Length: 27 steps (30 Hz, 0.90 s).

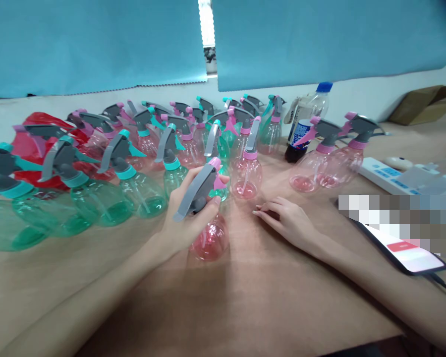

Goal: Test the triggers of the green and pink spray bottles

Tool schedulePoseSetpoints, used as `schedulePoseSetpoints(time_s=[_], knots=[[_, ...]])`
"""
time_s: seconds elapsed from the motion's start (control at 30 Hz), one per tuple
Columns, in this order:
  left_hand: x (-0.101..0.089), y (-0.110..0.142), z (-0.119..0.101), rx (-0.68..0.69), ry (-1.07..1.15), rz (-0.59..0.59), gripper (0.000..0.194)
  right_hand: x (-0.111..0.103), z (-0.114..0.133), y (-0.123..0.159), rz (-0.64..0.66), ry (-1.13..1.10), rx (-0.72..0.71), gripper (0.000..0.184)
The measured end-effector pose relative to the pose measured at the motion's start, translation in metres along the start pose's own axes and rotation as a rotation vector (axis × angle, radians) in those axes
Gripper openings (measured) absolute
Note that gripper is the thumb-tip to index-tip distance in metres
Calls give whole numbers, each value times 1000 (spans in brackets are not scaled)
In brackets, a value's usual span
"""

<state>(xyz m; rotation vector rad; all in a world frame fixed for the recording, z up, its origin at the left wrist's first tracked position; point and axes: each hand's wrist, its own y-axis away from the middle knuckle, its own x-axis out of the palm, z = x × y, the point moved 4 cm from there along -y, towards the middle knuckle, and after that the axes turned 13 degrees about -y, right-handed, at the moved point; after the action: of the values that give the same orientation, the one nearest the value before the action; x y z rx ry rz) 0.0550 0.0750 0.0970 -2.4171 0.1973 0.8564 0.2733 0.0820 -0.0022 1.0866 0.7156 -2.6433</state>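
Note:
My left hand (188, 210) is wrapped round the neck of a pink spray bottle (210, 239) with a grey and pink trigger head, in the middle of the view. Its palm and fingers hide the collar. To the right, my right hand (284, 218) rests low over the table, thumb and fingertips brought close together; whether something tiny is between them I cannot make out. Just beyond it stands another pink spray bottle (247, 176). Left of my left hand is a row of green spray bottles (143, 196) with turquoise collars.
More spray bottles crowd the back of the wooden table (252, 307). A cola bottle (301, 134) with a blue cap stands behind two pink spray bottles (308, 171). At right lie a phone (412, 253) on a cable, a power strip (388, 176) and a cardboard box (423, 105).

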Motion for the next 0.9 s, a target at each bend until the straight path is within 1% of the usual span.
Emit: schedulePoseSetpoints(time_s=[0.1, 0.3, 0.57, 0.7, 0.9], knots=[[0, 0, 0, -2, 9, 7, 49, 0, 1, 0, -1, 6, 4, 29], [-1, -2, 1, -18, 14, 41, 48, 0, 2, 1, -6, 13, 6, 28], [0, -3, -7, -54, 28, 64, 46, 0, 2, 1, -14, 15, 10, 26], [0, -2, -3, -39, 18, 60, 45, 0, 0, 1, -38, -16, 8, 25], [1, -1, 3, -56, 60, 118, 45, -2, -4, 1, -85, -50, 9, 28]])
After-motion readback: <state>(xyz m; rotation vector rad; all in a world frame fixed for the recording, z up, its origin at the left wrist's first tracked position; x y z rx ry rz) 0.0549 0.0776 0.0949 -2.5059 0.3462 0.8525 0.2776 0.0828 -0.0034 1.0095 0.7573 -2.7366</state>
